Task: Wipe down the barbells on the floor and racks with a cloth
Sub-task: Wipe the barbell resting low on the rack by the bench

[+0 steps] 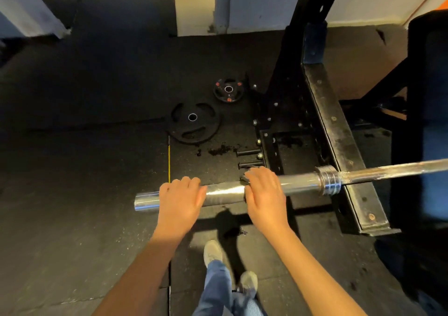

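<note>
A chrome barbell (225,192) lies across the black rack, its bare sleeve end pointing left toward me. My left hand (180,200) grips the sleeve near its free end, fingers curled over the top. My right hand (264,194) is wrapped round the sleeve further right, pressing a dark cloth (244,181) against the metal; only a small edge of the cloth shows at my fingertips. The sleeve collar (328,179) sits to the right of my right hand, and the thinner, scuffed shaft (392,170) runs off to the right edge.
The black rack frame (339,131) with its worn arm stands to the right. Two black weight plates, one large (192,122) and one small (228,90), lie on the rubber floor beyond the bar. A dark padded bench (429,111) fills the right side. My feet (213,252) are below.
</note>
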A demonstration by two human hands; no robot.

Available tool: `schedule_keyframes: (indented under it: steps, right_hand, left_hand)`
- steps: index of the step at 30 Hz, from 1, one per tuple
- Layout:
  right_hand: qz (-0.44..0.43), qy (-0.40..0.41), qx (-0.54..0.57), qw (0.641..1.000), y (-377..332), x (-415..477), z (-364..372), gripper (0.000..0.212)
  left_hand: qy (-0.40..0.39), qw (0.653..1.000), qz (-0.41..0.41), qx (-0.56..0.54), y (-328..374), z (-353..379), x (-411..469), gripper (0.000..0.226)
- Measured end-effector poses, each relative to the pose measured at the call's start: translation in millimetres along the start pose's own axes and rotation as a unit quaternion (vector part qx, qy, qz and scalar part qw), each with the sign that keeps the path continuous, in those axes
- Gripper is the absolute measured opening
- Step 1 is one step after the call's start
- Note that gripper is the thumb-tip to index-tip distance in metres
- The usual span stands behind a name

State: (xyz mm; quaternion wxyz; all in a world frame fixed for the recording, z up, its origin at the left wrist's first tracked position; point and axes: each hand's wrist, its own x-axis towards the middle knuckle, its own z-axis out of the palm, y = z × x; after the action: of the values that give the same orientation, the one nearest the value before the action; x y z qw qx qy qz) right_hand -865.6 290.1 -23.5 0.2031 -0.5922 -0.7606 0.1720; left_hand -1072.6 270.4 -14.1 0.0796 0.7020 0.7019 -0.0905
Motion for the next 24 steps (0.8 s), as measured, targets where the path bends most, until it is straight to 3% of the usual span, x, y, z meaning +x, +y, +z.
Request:
schedule_keyframes:
  steps: [3, 6, 9, 11, 13, 16, 19, 22, 24]
  right_hand:
    - [-0.093, -0.049, -0.006, 0.994, 23.2, 4.0, -21.0, 0.024]
    - [0.010, 0.007, -0.063, 0.998, 56.7, 7.0, -40.4, 0.019]
    - [0.116, 0.052, -0.061, 0.990, 33.1, 5.3, -23.0, 0.033]
    - [0.071, 0.008, -0.006, 0.997, 0.6, -2.1, -4.8, 0.036]
    - [-0.034, -0.039, 0.016, 0.999, -10.8, -11.9, 1.0, 0.032]
    - [-0.087, -0.052, -0.069, 0.992, 18.5, -4.3, -21.1, 0.017]
    - [0.044, 0.002, -0.202, 0.978, 51.3, 2.7, -41.7, 0.017]
    - [0.147, 0.027, -0.121, 0.981, 33.0, 1.2, -29.6, 0.018]
    - [0.096, -0.024, -0.077, 0.992, 0.5, -5.0, -11.4, 0.024]
  left_hand:
    - [-0.041, 0.993, -0.007, -0.106, -7.9, -10.9, 0.1, 0.043]
    - [-0.100, 0.986, 0.002, -0.134, -13.8, -21.2, -2.4, 0.045]
    - [-0.075, 0.988, -0.008, -0.138, -11.0, -21.1, -7.9, 0.040]
    - [-0.041, 0.987, -0.017, -0.155, -7.9, -18.6, -12.3, 0.037]
    - [-0.028, 0.985, -0.028, -0.171, -7.6, -19.3, -16.1, 0.037]
    - [-0.022, 0.986, -0.043, -0.158, -3.4, -21.9, -19.4, 0.038]
    - [0.000, 0.988, -0.041, -0.146, -0.2, -22.5, -23.1, 0.038]
    - [-0.003, 0.985, -0.049, -0.163, -7.4, -18.7, -28.2, 0.047]
    - [-0.014, 0.983, -0.066, -0.172, -10.3, -14.5, -33.2, 0.046]
